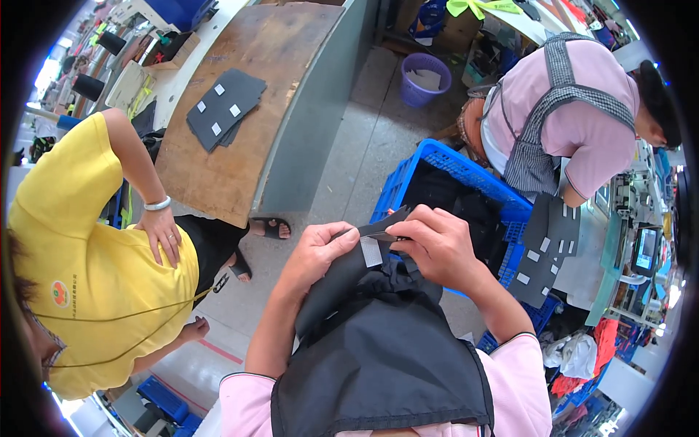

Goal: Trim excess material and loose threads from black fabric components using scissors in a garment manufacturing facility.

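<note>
Pale grey floor [342, 149] with a red stripe [220, 352], worn brown wooden-topped table [269, 40] with grey side panel [306, 146].

Dark fabric [380, 226] between left hand [319, 253] and right hand [440, 245]; blue crate [473, 172] beyond; purple bin [420, 95] farther off

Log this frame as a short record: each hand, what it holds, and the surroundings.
Left hand: pinching a dark piece, thumb on top
Right hand: pinching the same piece
Between hands: white patch on dark material
Ahead right: blue crate holding dark material
Ahead left: wooden table with patched dark sheets
Farther ahead: purple bin
People: yellow-shirted person, left; pink-shirted person, right
</note>
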A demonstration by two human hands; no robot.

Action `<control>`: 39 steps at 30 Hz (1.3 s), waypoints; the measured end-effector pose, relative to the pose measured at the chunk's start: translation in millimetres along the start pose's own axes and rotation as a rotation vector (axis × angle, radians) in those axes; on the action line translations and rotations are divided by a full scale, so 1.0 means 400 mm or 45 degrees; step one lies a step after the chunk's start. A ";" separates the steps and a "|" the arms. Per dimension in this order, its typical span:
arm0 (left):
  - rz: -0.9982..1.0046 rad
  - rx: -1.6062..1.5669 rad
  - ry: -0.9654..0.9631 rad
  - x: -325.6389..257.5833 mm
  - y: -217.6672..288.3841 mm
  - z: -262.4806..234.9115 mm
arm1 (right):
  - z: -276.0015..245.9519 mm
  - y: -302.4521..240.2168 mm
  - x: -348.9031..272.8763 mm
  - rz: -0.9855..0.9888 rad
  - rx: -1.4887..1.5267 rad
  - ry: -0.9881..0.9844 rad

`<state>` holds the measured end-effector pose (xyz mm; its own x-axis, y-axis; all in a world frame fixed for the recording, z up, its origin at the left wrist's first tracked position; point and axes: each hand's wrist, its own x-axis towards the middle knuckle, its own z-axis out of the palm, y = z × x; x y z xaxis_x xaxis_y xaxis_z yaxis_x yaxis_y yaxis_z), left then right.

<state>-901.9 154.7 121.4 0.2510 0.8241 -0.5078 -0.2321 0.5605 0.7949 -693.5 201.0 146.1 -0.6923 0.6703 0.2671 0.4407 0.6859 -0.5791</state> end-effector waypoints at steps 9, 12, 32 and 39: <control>0.040 0.097 0.044 -0.003 0.012 -0.003 | -0.011 -0.022 -0.004 0.057 -0.082 0.066; 0.036 0.089 0.020 0.000 0.007 -0.009 | -0.012 -0.016 -0.001 0.017 -0.070 0.083; -0.013 0.059 -0.053 -0.002 0.007 0.008 | -0.005 -0.014 -0.018 -0.019 -0.032 0.087; 0.133 0.047 0.140 0.013 0.004 0.013 | 0.055 0.016 -0.046 0.358 0.425 0.359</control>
<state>-896.2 159.6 121.7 0.1227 0.8830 -0.4531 -0.2166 0.4693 0.8560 -690.5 186.8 120.4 -0.3721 0.8975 0.2367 0.3490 0.3716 -0.8603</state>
